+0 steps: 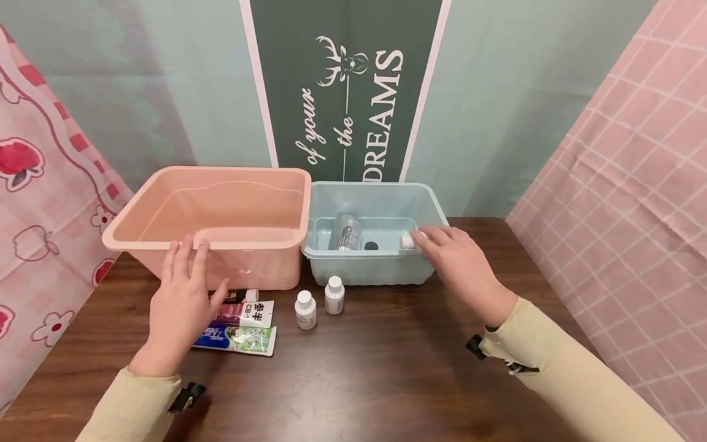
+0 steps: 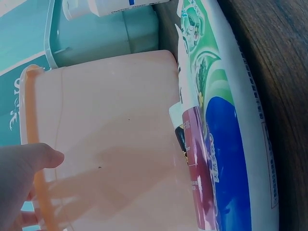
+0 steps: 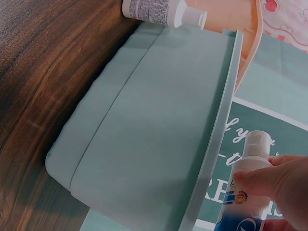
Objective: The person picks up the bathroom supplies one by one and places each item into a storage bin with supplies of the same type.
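My right hand (image 1: 461, 264) grips a white bottle (image 3: 248, 207) with a blue lower part, over the front rim of the blue bin (image 1: 364, 271). Thumb and fingers pinch it near the white cap (image 1: 407, 242). Inside that bin lies a clear, silvery container (image 1: 349, 232) with a printed label. My left hand (image 1: 179, 307) is at the front rim of the pink bin (image 1: 259, 270), fingers stretched over the rim and thumb on the outer side. Below it lie a green-and-blue tube (image 1: 248, 341), a red-and-white tube (image 1: 256, 314) and a dark tube (image 1: 234, 297), partly hidden by the hand.
Two small white bottles, one nearer (image 1: 306, 313) and one farther (image 1: 334, 299), stand upright on the wooden table (image 1: 381, 380) before the bins. The bins sit side by side against a green cloth backdrop (image 1: 497, 92). Pink cloths hang at both sides.
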### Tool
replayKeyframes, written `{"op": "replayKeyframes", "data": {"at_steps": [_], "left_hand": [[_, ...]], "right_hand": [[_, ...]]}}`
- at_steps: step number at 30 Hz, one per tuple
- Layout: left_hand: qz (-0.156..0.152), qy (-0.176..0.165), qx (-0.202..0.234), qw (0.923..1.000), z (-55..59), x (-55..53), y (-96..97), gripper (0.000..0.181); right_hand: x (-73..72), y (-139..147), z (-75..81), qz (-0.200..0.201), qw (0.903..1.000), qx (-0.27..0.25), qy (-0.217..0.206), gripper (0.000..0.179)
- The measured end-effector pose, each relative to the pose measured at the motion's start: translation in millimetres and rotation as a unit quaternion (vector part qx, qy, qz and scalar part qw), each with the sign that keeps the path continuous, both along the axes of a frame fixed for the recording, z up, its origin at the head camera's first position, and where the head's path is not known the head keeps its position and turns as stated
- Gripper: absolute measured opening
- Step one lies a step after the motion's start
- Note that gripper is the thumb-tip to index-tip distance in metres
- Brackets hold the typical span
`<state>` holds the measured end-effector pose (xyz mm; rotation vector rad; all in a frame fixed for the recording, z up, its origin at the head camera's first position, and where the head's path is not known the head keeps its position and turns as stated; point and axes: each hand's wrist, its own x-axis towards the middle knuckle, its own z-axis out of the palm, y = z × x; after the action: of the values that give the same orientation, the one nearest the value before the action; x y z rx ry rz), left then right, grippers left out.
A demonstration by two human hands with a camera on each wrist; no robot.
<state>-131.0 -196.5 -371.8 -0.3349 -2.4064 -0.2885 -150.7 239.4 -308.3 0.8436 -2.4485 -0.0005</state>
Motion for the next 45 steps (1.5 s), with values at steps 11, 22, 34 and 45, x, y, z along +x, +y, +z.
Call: {"op": "replayKeyframes", "data": {"at_steps": [11,22,34,45], "left_hand": [[-0.003,0.002,0.001,1.0000,1.0,-0.1,1.2,0.079],[-0.002,0.005,0.004,1.0000,-0.2,2.4,0.6,0.078],[-0.003,0.002,0.003,1.0000,2.1,1.1,1.3,0.079],[0.000,-0.009,0.001,1.0000,3.8,2.4,1.9,0.080]], "right_hand": [[-1.8,-1,3.7,0.014,0.9998,-0.003,0.014,0.046],[-5.9,-5,9.0,0.013,0.9998,0.012,0.004,0.044],[-12.8,-2,10.0,0.002,0.9999,0.017,0.000,0.045],[-14.0,-2,10.9,0.001,0.9998,0.015,-0.012,0.045]]}}
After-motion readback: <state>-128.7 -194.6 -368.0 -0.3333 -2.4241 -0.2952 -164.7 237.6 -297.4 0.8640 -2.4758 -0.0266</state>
